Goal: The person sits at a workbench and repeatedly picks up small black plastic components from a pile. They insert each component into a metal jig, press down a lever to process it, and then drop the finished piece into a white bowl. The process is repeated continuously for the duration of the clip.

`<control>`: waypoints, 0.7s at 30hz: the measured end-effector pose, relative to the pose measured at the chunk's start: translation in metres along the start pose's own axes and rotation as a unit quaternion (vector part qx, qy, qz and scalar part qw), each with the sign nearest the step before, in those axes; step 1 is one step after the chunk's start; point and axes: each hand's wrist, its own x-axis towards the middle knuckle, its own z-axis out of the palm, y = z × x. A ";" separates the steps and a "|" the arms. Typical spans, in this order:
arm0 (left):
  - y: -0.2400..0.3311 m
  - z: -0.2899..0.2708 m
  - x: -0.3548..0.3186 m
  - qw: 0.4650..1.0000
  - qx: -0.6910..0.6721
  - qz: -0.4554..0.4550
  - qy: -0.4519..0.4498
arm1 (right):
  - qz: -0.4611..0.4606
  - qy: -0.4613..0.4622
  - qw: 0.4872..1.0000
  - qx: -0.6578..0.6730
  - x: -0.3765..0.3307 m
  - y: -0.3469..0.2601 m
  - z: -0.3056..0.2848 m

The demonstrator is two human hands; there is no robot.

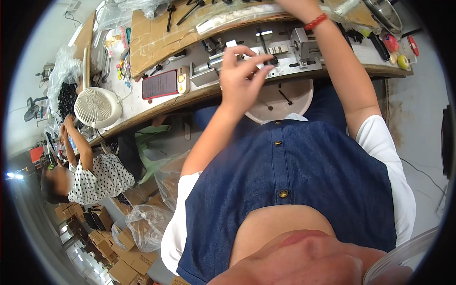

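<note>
My left hand (242,71) is raised in front of the workbench edge, with thumb and fingers pinched together on a small black part (274,61) at a metal jig (289,50) that is fixed on the bench. My right forearm reaches up past the jig, a red band (316,21) on the wrist. My right hand (290,4) is cut off by the picture's top edge, so its fingers are hidden. A white round bowl (289,102) with a black piece in it sits below the bench edge, above my lap.
On the bench lie a phone in a red case (160,84), a cardboard sheet (152,38) with black tools, and a white desk fan (97,107). Another person in dotted clothes (95,178) works at the left. Plastic bags (147,223) and cardboard boxes (126,266) stand on the floor.
</note>
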 end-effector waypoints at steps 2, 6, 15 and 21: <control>-0.007 0.015 -0.014 1.000 0.007 0.005 -0.015 | 0.112 -0.020 0.964 0.242 0.004 0.005 -0.019; -0.020 0.028 -0.023 0.996 0.071 -0.003 -0.050 | 0.170 0.008 0.806 0.567 -0.003 0.049 -0.033; -0.020 0.036 -0.025 0.990 0.129 0.018 -0.050 | 0.168 -0.021 0.697 0.697 -0.076 0.004 -0.066; -0.005 0.019 -0.001 0.991 0.120 0.024 -0.060 | 0.065 -0.077 0.891 0.442 -0.134 -0.012 -0.060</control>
